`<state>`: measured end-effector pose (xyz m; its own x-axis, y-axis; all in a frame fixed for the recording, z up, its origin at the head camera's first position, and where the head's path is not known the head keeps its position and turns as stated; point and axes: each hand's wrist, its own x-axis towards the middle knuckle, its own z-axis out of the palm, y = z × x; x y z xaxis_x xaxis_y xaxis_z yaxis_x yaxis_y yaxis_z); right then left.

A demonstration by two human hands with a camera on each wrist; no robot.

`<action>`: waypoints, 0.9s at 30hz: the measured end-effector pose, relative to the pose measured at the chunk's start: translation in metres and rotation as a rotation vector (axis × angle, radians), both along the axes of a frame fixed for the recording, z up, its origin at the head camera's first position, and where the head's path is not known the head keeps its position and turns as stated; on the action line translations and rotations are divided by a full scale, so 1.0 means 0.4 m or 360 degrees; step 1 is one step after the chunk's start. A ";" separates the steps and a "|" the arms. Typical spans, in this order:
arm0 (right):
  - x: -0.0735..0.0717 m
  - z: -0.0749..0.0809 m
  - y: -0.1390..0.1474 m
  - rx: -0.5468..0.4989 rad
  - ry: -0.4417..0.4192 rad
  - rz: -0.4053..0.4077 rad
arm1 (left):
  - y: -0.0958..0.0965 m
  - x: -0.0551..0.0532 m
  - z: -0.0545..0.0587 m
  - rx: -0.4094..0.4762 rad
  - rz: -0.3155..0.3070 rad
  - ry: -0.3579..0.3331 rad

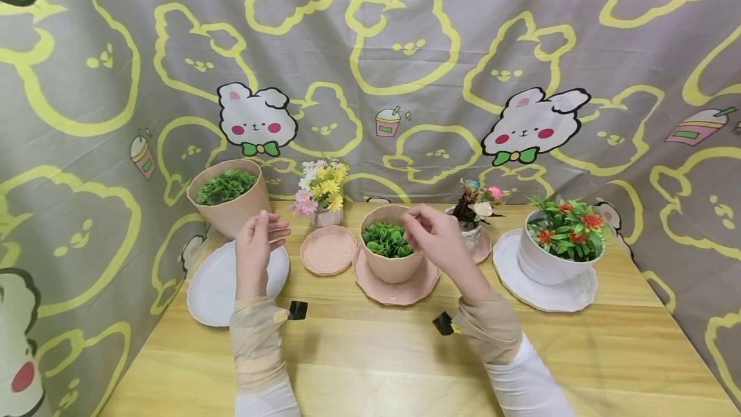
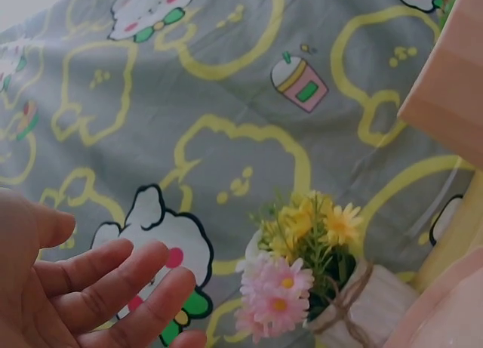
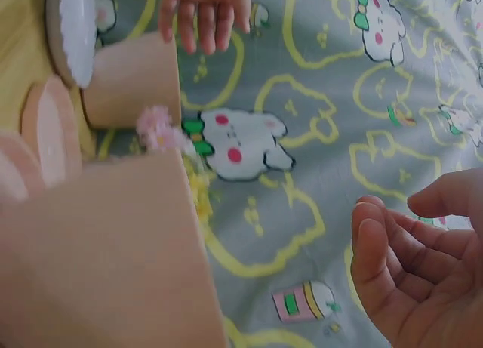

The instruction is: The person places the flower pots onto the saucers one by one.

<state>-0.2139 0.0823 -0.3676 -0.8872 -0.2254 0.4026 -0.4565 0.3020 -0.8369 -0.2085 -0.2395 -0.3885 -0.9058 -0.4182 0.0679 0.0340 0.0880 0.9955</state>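
Note:
My left hand [image 1: 255, 250] hovers over the white plate [image 1: 211, 288], beside the big beige pot [image 1: 231, 206] of green leaves at the back left. Its fingers are relaxed and spread, with nothing in them, as the left wrist view shows. My right hand [image 1: 441, 242] is by the rim of the smaller beige pot [image 1: 393, 268] in the middle, which holds green leaves [image 1: 386, 239] and stands on a pink plate [image 1: 398, 296]. In the right wrist view the right hand's fingers [image 3: 370, 250] bend loosely, thumb apart from them, holding nothing.
A small pink plate [image 1: 329, 251] lies left of centre, with yellow and pink daisies [image 1: 324, 192] in a small pot behind. Right of centre stands a small pot of roses [image 1: 480, 208]. A white pot [image 1: 547, 259] of red flowers sits on a white plate [image 1: 579, 298] farther right.

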 end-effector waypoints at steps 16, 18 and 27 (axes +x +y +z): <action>0.019 -0.058 -0.152 0.0038 -0.0112 0.0226 | -0.029 -0.026 -0.050 -0.0028 0.0027 -0.0129; 0.020 -0.074 -0.163 0.0041 -0.0150 0.0255 | -0.029 -0.034 -0.062 -0.0060 0.0026 -0.0155; 0.025 -0.133 -0.198 0.0206 -0.0172 0.0319 | -0.025 -0.074 -0.137 -0.0172 -0.0016 -0.0255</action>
<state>-0.2039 0.0033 -0.4209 -0.8560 -0.4444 0.2641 -0.4278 0.3223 -0.8445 -0.2382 -0.2495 -0.4434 -0.9126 -0.4074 -0.0336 -0.1230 0.1953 0.9730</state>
